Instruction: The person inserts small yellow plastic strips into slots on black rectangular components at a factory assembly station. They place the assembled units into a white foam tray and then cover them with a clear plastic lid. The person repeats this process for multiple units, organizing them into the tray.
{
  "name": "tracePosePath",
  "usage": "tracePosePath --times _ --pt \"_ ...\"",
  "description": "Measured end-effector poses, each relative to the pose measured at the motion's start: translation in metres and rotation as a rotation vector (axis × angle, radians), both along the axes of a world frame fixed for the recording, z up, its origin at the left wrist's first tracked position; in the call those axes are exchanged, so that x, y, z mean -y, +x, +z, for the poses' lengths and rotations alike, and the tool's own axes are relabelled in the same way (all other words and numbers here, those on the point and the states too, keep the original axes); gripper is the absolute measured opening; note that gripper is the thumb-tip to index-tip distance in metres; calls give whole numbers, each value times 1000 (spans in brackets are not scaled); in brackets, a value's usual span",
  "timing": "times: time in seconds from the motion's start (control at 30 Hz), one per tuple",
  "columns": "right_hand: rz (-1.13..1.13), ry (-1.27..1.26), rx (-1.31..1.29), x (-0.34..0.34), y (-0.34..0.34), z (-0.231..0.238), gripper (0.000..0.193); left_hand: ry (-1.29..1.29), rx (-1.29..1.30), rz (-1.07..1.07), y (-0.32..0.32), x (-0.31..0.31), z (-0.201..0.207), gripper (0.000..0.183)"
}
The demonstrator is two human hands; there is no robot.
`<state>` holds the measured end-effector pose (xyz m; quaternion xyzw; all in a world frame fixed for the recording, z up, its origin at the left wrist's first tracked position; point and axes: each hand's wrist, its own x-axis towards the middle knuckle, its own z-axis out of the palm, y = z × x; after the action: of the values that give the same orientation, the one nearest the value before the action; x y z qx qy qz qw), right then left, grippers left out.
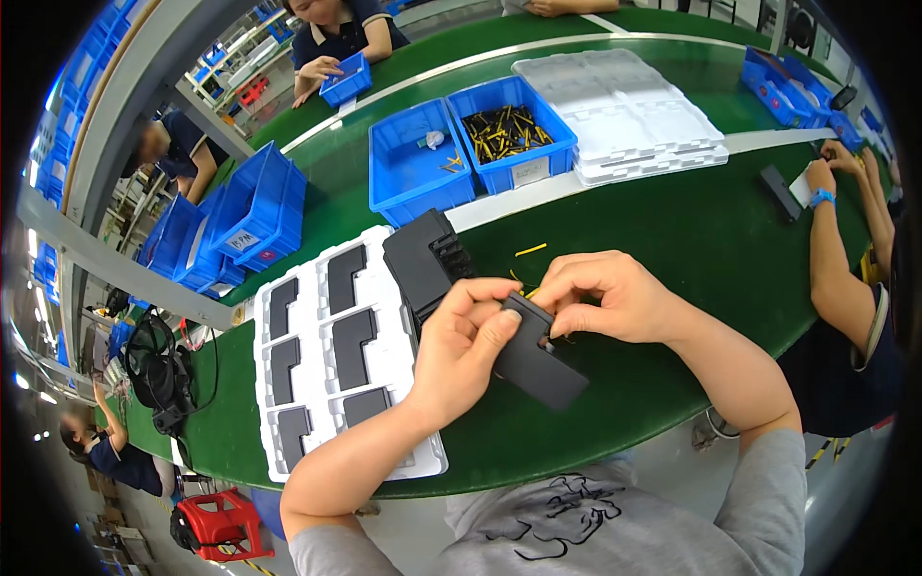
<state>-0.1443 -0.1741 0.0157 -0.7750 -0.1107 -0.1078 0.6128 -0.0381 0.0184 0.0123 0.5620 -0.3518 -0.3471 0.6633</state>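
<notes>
My left hand (459, 350) grips a flat black plastic part (543, 370), thumb on its upper face, and holds it tilted above the green table. Fingers of my right hand (615, 296) are pinched at the part's right edge, where a thin yellow piece (531, 294) shows at the fingertips; the fingers partly hide it. Just beyond the hands, a loose yellow strip (530, 250) lies on the table. Left of the hands, a white moulded tray (317, 331) carries several black notched parts (354, 348). Stacked black parts (418, 257) rest at its far right corner, behind my left hand.
Farther off stand a blue bin of yellow-and-black strips (504, 132), a nearly bare blue bin (408, 158) and stacked white trays (624, 106). More blue bins (259, 206) sit at left beside a grey metal post (125, 259). Co-workers sit across and at right.
</notes>
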Motion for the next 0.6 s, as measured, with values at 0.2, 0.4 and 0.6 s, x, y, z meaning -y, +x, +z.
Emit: tracePosePath --times 0.2,0.4,0.6 --pt "66 -6 24 8 -2 -4 14 -2 13 -70 -2 0 -3 24" --pt "-162 81 -341 53 7 -3 18 65 256 71 7 -6 25 21" --pt "-218 -484 -308 63 8 -22 42 164 475 469 80 2 53 22"
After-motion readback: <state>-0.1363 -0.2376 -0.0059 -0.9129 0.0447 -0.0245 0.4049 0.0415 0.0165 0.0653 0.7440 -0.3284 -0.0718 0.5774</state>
